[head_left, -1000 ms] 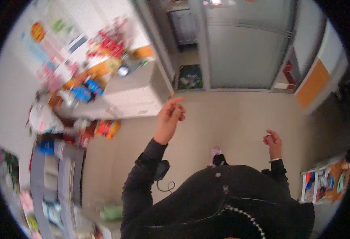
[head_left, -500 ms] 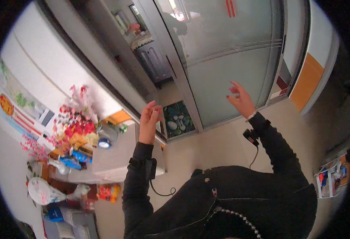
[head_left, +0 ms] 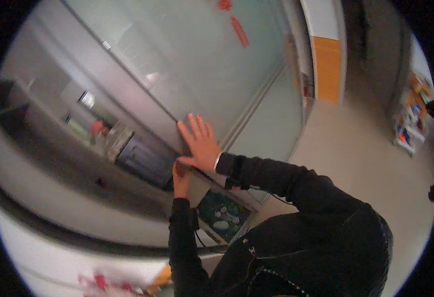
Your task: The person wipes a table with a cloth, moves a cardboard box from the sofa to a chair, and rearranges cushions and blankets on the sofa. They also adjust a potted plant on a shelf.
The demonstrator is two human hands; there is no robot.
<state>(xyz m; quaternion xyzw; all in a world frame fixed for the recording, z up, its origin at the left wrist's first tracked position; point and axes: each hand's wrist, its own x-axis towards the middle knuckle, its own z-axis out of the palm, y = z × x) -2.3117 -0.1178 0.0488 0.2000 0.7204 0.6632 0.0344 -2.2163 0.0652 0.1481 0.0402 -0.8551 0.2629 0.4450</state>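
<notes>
A sliding door point(head_left: 192, 64) with frosted glass and a grey metal frame stands in front of me. My right hand point(head_left: 202, 148) lies against the frame, its fingers spread over the metal and the glass border, the thumb near the frame's edge. Just below it, my left hand point(head_left: 180, 183) is curled at the same edge of the door; its fingertips are partly hidden. Both sleeves are black, and a small dark device with a cable sits at each wrist.
Left of the door frame, the doorway shows a grey cabinet point(head_left: 145, 161) in the room beyond. A dark mat with a pebble pattern point(head_left: 224, 215) lies on the floor there. Pink flowers point(head_left: 103, 282) blur at the lower left. A white rack point(head_left: 410, 126) with goods stands far right.
I have come closer to the door and my view has turned. Both hands, held apart in the air before, are now together at the door's frame edge, the right flat on it.
</notes>
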